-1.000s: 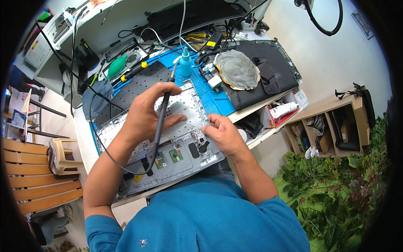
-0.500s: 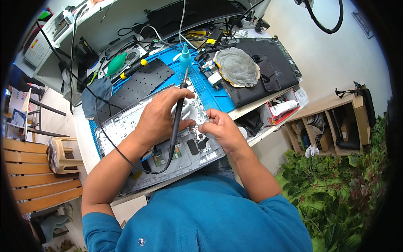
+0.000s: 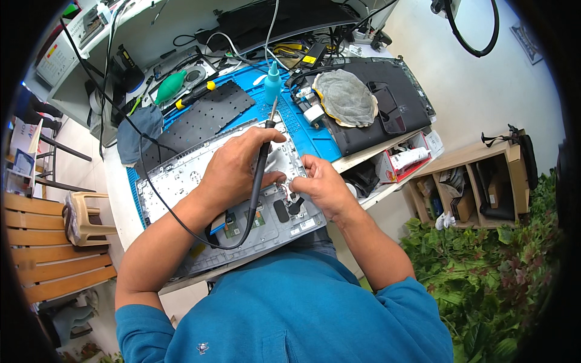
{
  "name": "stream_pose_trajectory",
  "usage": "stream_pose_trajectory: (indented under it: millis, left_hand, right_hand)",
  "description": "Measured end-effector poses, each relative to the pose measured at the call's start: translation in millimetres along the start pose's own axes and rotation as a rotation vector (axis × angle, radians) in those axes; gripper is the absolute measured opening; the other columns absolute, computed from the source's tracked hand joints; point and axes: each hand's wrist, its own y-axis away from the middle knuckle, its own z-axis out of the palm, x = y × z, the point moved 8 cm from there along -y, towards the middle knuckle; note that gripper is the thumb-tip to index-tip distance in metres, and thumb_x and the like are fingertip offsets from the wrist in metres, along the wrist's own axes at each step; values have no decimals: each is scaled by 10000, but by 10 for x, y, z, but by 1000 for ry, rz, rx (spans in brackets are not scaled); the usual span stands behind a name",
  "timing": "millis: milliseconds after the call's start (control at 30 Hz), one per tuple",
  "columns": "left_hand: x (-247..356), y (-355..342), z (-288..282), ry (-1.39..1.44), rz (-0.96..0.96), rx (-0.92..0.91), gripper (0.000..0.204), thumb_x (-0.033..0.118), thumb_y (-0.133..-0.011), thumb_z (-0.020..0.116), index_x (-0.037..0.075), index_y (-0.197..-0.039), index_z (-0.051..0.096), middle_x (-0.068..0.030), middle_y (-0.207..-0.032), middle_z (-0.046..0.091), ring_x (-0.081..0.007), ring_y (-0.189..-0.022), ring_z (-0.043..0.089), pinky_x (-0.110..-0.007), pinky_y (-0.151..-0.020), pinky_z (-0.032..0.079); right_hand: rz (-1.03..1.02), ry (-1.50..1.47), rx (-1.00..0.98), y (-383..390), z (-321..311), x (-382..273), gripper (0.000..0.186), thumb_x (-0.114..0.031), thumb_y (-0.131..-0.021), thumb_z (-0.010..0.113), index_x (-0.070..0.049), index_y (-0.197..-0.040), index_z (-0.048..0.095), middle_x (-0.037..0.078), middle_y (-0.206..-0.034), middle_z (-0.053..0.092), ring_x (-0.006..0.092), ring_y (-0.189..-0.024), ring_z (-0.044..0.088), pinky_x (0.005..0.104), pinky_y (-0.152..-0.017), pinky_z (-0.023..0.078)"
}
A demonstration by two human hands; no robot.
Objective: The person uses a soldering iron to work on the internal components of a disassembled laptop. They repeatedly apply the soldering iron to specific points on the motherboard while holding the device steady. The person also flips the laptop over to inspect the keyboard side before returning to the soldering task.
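A grey laptop case part [image 3: 175, 186] lies under both my hands, its inner side up, with metal plate and small green boards [image 3: 256, 219] showing. My left hand [image 3: 230, 162] is closed on a black soldering iron [image 3: 260, 166]. The iron's metal tip points away from me, and its cord loops down over the case and back across my left forearm. At the case's right side, my right hand [image 3: 322, 184] is pinched over small wires [image 3: 287, 192]. Its fingertips hide what they grip. The left thumb sits close to the right fingertips.
A blue mat [image 3: 311, 138] carries a teal bottle [image 3: 272, 85], a perforated black sheet [image 3: 209, 112] and a screwdriver [image 3: 192, 95]. Beyond lies a green air blower [image 3: 171, 86]. At the right, a grey cloth pad [image 3: 346, 98] rests on a black device [image 3: 405, 91]; an open box [image 3: 407, 160] stands lower.
The whole view has shifted slightly. Both hands keep nearly the same grip and place over the laptop part, with the soldering iron still in the left.
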Motion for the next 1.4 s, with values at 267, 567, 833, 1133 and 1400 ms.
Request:
stream_pose_trajectory:
  millis: [267,567,833,1133,1400]
  left_hand:
    - [50,20,4,-43,92,22,637,149,-724,921,155,-1278,606,-105,-1034,679,-330,-924,683,-424,-794,540]
    - [93,16,-298,18,188,147,422,36,-886,808,77,-1262,620,-105,-1070,721,-243,-945,731,-367,-822,587]
    - [14,99,-1609,96,194,708,242,169,-1081,614,-6,-1234,682,-54,-1004,687,-116,-850,612,-234,-799,490]
    - [489,-60,-2349,11,339,930,217,231,-1107,575,19,-1075,603,7,-824,581,-25,-651,443,-192,-564,338]
    - [870,602,-2773,431,671,1248,376,465,-1128,453,104,-1070,541,-15,-843,467,-120,-654,369,-284,-605,326]
  right_hand:
    - [-65,22,-23,-25,-25,64,374,67,-835,629,81,-1205,581,85,-1031,708,102,-864,688,244,-789,553]
    - [-99,64,-6,-2,-68,67,322,-14,-860,787,15,-1139,630,83,-1062,736,128,-934,694,296,-862,551]
    - [-101,15,-21,35,-17,58,379,-3,-902,755,68,-1226,572,152,-1133,725,168,-1006,702,313,-919,561]
    - [-114,-8,-10,25,-20,73,343,28,-893,735,72,-1198,583,155,-1058,738,168,-924,715,301,-852,572]
    - [-116,-53,-6,41,8,47,331,60,-871,740,61,-1165,588,159,-1025,759,171,-873,740,293,-827,593]
